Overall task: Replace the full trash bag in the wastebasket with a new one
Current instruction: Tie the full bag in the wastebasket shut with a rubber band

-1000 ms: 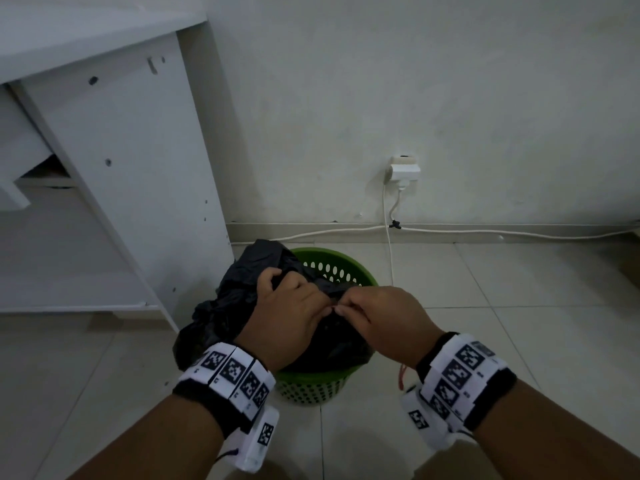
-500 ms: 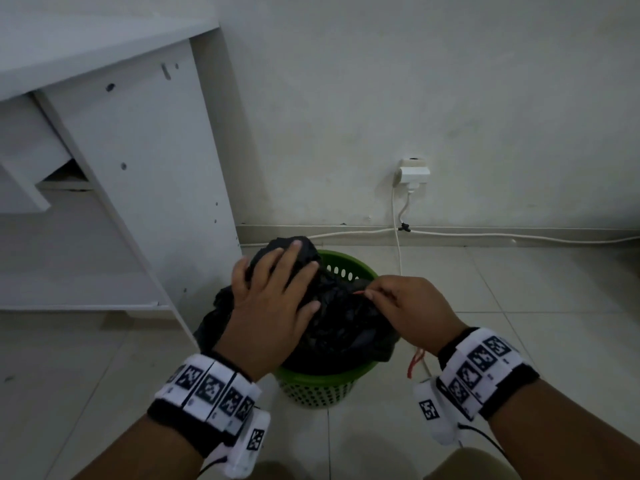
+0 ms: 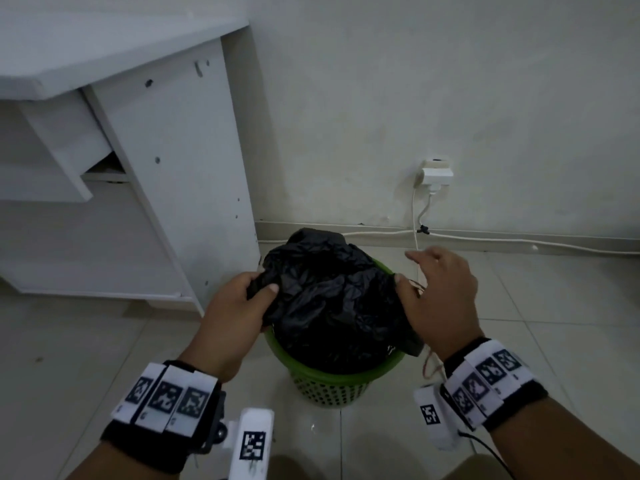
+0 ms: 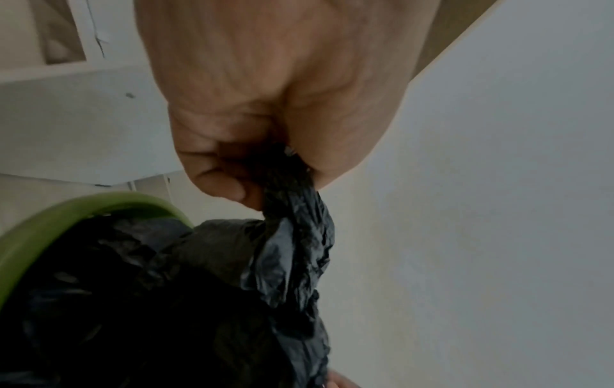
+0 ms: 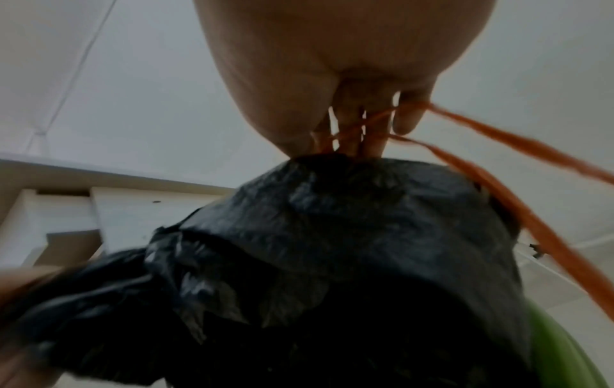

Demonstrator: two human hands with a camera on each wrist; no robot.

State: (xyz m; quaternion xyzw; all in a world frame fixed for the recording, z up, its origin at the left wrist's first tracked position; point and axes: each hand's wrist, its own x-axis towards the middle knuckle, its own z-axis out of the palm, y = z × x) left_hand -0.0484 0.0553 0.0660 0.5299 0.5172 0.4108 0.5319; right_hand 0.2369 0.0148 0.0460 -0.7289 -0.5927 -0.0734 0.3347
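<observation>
A full black trash bag bulges out of the green perforated wastebasket on the tiled floor. My left hand grips a twisted bunch of the bag at its left side, above the green rim. At the bag's right edge my right hand has its thumb on the plastic and its fingers stretched forward. An orange string runs across those fingers, which touch the top of the bag. The string's loose end hangs below my wrist.
A white desk side panel stands close to the left of the basket. A wall socket with a plug and a white cable along the baseboard lie behind. Tiled floor spreads to the right.
My hands have parted. The left went from lying flat on the bag to gripping its left side. The right slid to the bag's right edge and its fingers spread.
</observation>
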